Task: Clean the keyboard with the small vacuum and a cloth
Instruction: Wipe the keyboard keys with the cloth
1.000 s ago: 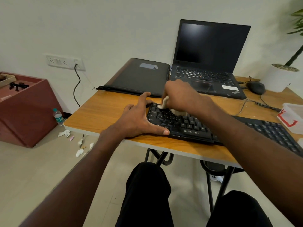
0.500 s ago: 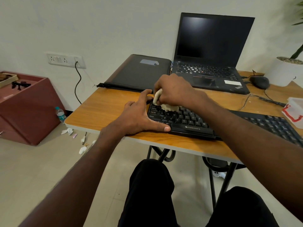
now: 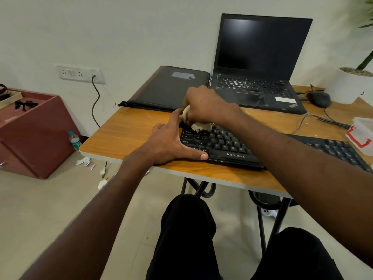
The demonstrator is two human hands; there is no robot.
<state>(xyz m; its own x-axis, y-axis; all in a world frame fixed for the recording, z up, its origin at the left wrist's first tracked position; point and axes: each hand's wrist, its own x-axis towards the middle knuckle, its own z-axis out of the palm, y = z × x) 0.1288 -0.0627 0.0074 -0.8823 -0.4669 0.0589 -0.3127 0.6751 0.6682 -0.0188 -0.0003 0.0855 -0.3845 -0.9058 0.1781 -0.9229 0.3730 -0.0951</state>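
Note:
A black Zebronics keyboard (image 3: 226,150) lies along the front of the wooden table (image 3: 129,134). My right hand (image 3: 203,105) grips a bunched whitish cloth (image 3: 198,124) and presses it onto the keys at the keyboard's far left corner. My left hand (image 3: 169,142) lies flat against the keyboard's left end, thumb stretched along its front edge and fingers straight at the side. My right forearm hides the middle of the keyboard. No vacuum is in view.
Behind the keyboard stand an open black laptop (image 3: 260,63) and a closed black sleeve (image 3: 171,87). A mouse (image 3: 319,99), cables, a white pot (image 3: 351,85) and a white container (image 3: 363,134) sit at the right. A red cabinet (image 3: 34,134) and a bottle (image 3: 74,140) are on the floor left.
My right hand has slid the cloth leftward and toward the keyboard's far left corner. My left hand has stayed at the keyboard's left end.

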